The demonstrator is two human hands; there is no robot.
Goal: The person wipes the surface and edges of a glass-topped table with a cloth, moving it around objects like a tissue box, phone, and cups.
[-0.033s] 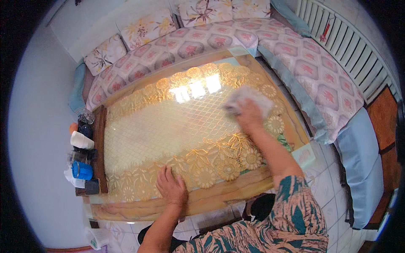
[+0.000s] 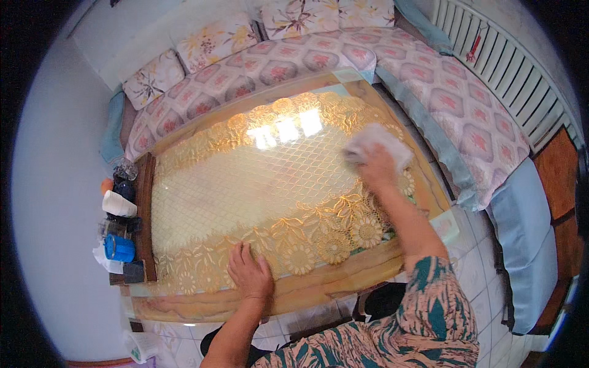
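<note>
Our right hand [image 2: 377, 167] presses down on a crumpled white cloth [image 2: 375, 142], fingers closed over it, near the tabletop's [image 2: 245, 184] far right edge. Our left hand [image 2: 248, 273] lies flat and spread by the near edge, holding nothing. A blue cup [image 2: 119, 248] and a white cup [image 2: 118, 204] crowd the left end; a patterned sofa [image 2: 429, 80] wraps the far side.

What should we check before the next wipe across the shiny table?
1. Cloth in the right hand: the white cloth lies flat under it on the glass table top. Ok.
2. Left hand steadying: palm down near the front edge. Ok.
3. Wiping path free: the middle of the glass holds nothing. Ok.
4. Clutter away from the cloth: the blue cup and white cup sit at the far left end. Ok.
5. Glass clean: glare hides it. Cannot tell.
</note>
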